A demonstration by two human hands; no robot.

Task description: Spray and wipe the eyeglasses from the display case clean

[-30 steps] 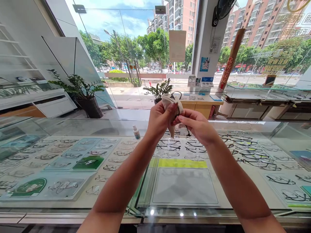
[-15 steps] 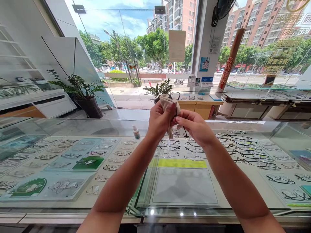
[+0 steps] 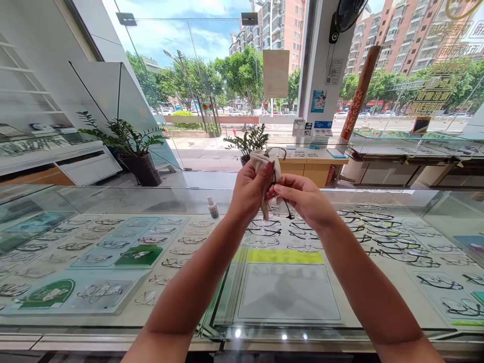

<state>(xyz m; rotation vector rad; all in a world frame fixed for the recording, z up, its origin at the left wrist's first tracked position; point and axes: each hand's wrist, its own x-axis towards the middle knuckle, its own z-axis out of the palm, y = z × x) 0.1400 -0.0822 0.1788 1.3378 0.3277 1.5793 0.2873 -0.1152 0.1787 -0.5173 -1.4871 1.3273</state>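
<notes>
My left hand (image 3: 251, 186) is closed on a beige cloth (image 3: 260, 159), which is folded around part of a pair of eyeglasses. The dark frame of the eyeglasses (image 3: 289, 209) shows where one temple hangs below the hands and another curves out above the cloth. My right hand (image 3: 297, 194) pinches the eyeglasses at the right, its fingertips meeting the left hand. The lenses are mostly hidden by cloth and fingers. Both hands are held up over the far part of the glass display counter (image 3: 181, 325).
A small white spray bottle (image 3: 212, 207) stands on the counter left of my hands. Under the glass lie rows of eyeglasses (image 3: 406, 244) and a grey pad (image 3: 287, 292). Beyond are potted plants (image 3: 140, 164) and a wooden cabinet (image 3: 313, 170).
The cloth and the upper temple have shifted slightly in my hands, with more of that temple showing at the right. The whole view has dipped a little; both hands keep their hold.
</notes>
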